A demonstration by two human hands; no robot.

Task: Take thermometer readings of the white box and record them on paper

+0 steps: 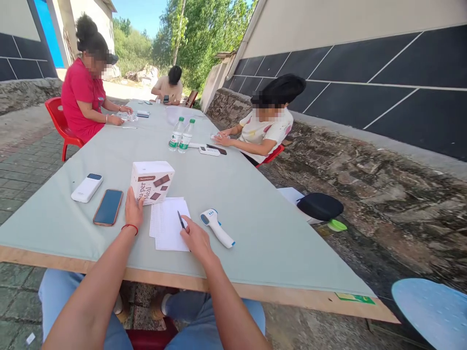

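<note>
You are holding a pen in your right hand, the grip closed around its lower end with the tip pointing up and away over the paper. Your left hand is lying flat with the fingers loose, holding nothing, its fingertips touching the near side of the box. The paper is lying between your two hands on the bench, its far edge tucked against the box.

To write cleanly, I judge you are needing the pen turned tip-down and the grip shifted nearer the point. The left palm would serve better pressing the sheet's left margin, since the cloth-like cover looks smooth and the paper could slide.

Just right of the writing grip, the thermometer is lying close by; mind your wrist there. Left of the resting hand are the phone and the power bank.
</note>
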